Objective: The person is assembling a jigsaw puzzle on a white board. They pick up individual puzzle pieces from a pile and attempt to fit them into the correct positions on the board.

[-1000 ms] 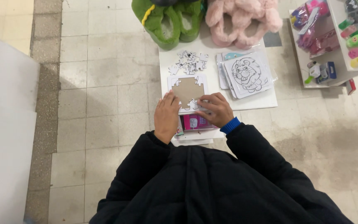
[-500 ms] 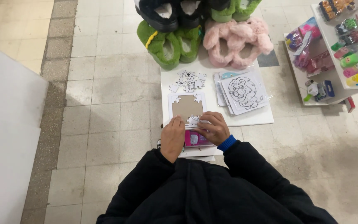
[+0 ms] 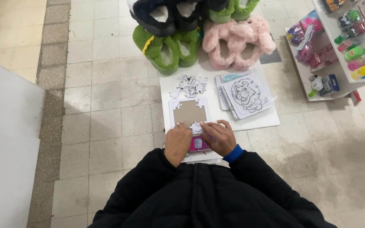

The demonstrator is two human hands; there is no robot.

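A square puzzle tray (image 3: 189,113) with a brown cardboard middle lies on a white board (image 3: 258,120) on the floor. A few white pieces sit along its edges. My left hand (image 3: 177,141) rests at the tray's near left corner, fingers curled. My right hand (image 3: 218,136) presses its fingers on a white puzzle piece (image 3: 196,126) at the tray's near edge. Loose black-and-white pieces (image 3: 189,86) lie in a pile beyond the tray. A pink packet (image 3: 198,144) shows between my hands.
A stack of lion line-drawing cards (image 3: 246,95) lies to the right of the tray. Green (image 3: 165,50), pink (image 3: 237,44) and black furry slippers (image 3: 161,12) stand beyond the board. A white shelf with small toys (image 3: 339,46) is at the right. A white panel (image 3: 5,147) stands at the left.
The view has shifted so the board sits lower in frame. My hands have moved slightly toward the tray's near edge, and my right fingers now press a piece there.
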